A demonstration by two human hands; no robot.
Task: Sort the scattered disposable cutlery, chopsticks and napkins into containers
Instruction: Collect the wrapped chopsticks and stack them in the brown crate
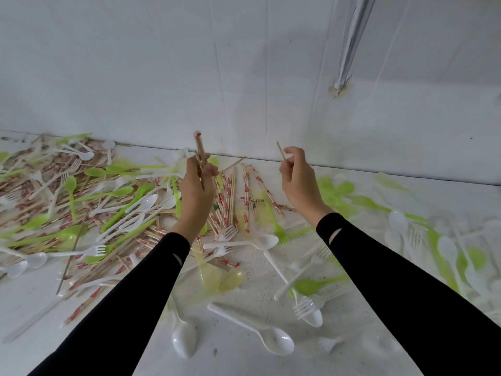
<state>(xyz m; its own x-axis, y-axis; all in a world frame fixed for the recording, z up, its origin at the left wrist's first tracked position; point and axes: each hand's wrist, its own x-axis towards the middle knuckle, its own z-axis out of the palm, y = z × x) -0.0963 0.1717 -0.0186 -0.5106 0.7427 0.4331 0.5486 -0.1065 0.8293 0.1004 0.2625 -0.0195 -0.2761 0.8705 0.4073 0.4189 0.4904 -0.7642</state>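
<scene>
My left hand (196, 185) grips a small bundle of chopsticks (201, 149) that stand upright above the table. My right hand (296, 177) pinches a single thin wooden chopstick (280, 150), its tip pointing up. Both hands hover above a loose patch of wrapped chopsticks (245, 196) near the wall. Green spoons (119, 192), white spoons (273, 340) and white forks (305, 308) lie scattered across the white table (244, 359). No container or napkin shows.
A dense heap of chopsticks and cutlery (54, 207) covers the table's left side. Blurred green and white cutlery (423, 240) spreads to the right. A white wall (244, 77) rises right behind the table, with a grey pipe (352, 42) on it.
</scene>
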